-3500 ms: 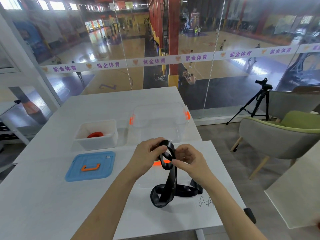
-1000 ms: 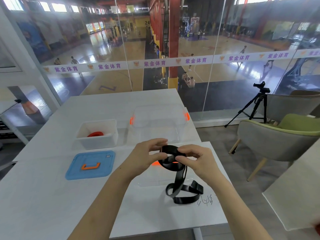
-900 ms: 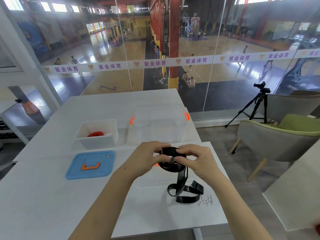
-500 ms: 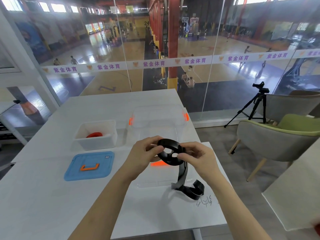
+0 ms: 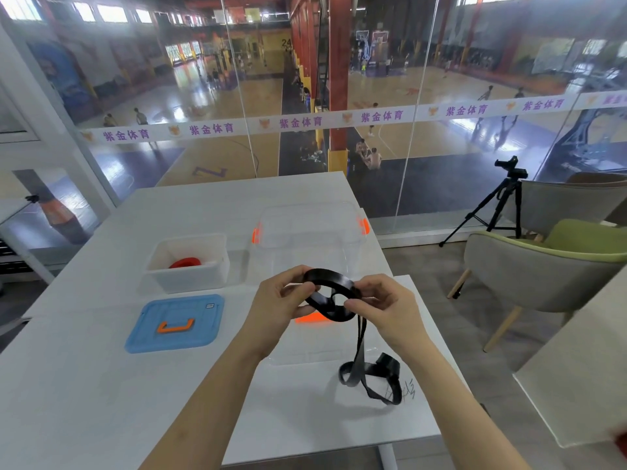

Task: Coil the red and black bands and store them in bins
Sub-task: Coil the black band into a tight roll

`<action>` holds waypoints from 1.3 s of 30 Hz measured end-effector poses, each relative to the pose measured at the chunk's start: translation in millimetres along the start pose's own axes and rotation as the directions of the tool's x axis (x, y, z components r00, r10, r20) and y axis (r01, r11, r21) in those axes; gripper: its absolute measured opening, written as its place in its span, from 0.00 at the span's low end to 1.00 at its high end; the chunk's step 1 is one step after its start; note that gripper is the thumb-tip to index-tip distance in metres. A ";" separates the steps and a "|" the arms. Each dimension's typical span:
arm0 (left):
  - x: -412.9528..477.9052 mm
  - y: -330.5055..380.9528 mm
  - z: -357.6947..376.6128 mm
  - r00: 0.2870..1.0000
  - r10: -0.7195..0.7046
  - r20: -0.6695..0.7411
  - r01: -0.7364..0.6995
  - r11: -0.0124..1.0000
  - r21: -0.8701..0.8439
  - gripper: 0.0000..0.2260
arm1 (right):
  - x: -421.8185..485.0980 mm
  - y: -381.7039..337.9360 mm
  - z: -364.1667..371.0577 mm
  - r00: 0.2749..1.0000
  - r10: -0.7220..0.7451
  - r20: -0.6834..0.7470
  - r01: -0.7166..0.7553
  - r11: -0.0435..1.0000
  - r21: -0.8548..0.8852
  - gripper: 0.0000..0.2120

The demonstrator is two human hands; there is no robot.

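- The left hand point(image 5: 281, 300) and right hand point(image 5: 383, 307) both pinch the black band point(image 5: 329, 277), holding it above the surface point(image 5: 84, 385) as a partly wound coil between them.
- The band's loose tail hangs down from the coil and lies in loops on the surface beside the right forearm.
- The red band point(image 5: 185, 262) lies coiled inside the small white bin point(image 5: 190, 279), left of the clear bin point(image 5: 312, 239) with orange latches.
- A blue lid point(image 5: 176, 337) with an orange handle lies flat in front of the white bin.
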State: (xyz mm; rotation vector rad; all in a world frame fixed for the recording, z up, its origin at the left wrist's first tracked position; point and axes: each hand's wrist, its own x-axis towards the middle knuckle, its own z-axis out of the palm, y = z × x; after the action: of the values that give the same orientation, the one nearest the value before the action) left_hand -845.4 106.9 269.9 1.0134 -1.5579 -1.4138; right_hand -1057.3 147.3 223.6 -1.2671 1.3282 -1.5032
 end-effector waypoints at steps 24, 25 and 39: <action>4.9 11.4 2.4 0.975 -0.027 0.219 -0.123 0.759 0.639 0.12 | -12.1 -31.5 -12.5 0.975 0.030 0.220 0.051 0.934 -0.353 0.12; 4.6 12.6 3.1 0.972 -0.015 0.235 -0.138 0.771 0.622 0.09 | -12.4 -31.8 -11.4 0.975 0.022 0.223 0.058 0.936 -0.348 0.13; -4.5 14.1 1.4 0.998 0.001 0.060 -0.006 0.997 0.083 0.10 | -8.2 -27.5 -6.9 0.994 -0.098 -0.058 0.094 0.993 -0.072 0.19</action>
State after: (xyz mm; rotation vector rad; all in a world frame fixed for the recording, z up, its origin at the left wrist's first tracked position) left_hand -845.7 112.4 283.7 1.0250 -1.6731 -1.3990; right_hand -1060.1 161.8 249.2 -1.3547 1.3868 -1.5861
